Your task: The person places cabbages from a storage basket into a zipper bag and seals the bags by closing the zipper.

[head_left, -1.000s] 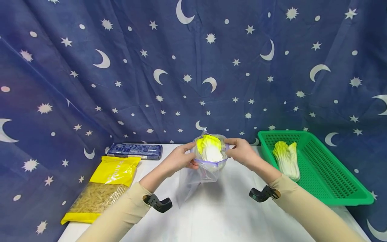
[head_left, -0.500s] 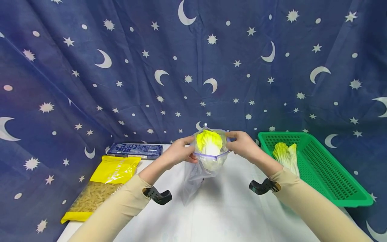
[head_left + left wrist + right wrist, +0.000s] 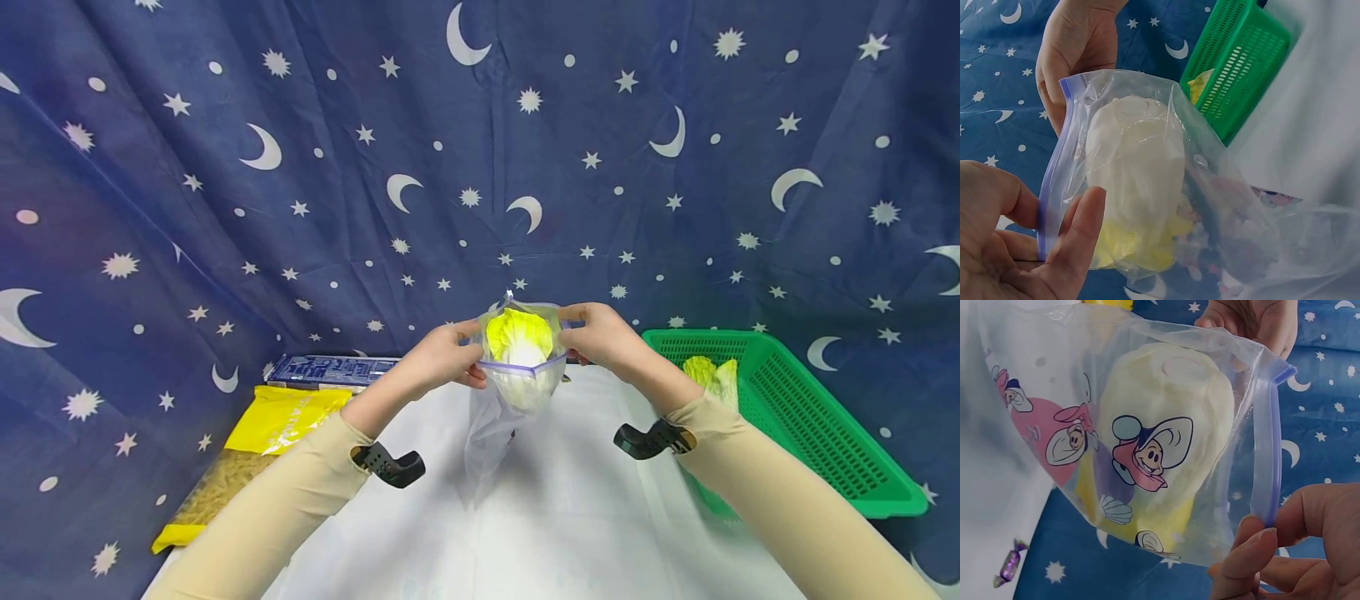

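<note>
A clear zip bag (image 3: 1210, 181) with a purple zip edge and cartoon prints hangs above the table in front of me. Inside its mouth sits a small Chinese cabbage (image 3: 520, 337), yellow leaf and white stalk. My left hand (image 3: 444, 358) pinches the bag's left rim between thumb and fingers. On the opposite rim, my right hand (image 3: 603, 337) pinches the zip edge (image 3: 1266, 456) likewise. The bag's mouth stands spread between both hands, and its lower end droops toward the cloth.
A green basket (image 3: 832, 433) on the right holds another Chinese cabbage (image 3: 712, 379), partly behind my right arm. At left lie a yellow pasta packet (image 3: 288, 417) and a blue package (image 3: 330, 371). A purple wrapped candy (image 3: 1011, 564) lies on the white cloth (image 3: 570, 517).
Both hands have lifted the bag with the cabbage a little higher, and its lower end hangs straighter. Their pinch on the rim stays the same.
</note>
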Demonstrator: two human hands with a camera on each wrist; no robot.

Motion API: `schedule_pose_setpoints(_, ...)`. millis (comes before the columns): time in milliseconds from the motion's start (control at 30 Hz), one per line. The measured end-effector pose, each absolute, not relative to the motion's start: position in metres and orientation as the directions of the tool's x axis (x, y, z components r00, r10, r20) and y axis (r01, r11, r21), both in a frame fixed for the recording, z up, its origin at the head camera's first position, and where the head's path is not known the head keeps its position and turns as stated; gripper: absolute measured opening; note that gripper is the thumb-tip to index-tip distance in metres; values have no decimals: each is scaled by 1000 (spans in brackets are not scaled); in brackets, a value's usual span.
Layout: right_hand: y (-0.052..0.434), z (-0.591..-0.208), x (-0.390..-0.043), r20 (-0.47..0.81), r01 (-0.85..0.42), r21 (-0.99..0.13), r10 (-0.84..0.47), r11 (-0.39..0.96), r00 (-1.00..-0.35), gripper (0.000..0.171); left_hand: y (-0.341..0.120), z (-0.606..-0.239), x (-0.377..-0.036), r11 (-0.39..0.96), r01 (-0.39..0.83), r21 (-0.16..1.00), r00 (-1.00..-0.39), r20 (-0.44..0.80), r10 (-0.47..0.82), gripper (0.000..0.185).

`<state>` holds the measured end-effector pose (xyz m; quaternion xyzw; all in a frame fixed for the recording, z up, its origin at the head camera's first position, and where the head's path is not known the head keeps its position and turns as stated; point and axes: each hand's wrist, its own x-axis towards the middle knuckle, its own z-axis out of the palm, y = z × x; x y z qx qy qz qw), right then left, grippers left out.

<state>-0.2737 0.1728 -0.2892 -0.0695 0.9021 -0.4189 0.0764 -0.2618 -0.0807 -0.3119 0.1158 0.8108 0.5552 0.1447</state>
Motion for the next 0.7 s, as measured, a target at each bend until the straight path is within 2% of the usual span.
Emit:
schedule_pose_setpoints(333,171,-272,-276,-98,-70,-730,-205,679,-974,62,-83,-294,-266,421,43,906,-934,-112,338,62)
schedule_pose_setpoints(700,164,-272,-278,-102,-48,-770,-197,636,-975,65,-69,-300,-265,377,67,924,-906,-102,411,65)
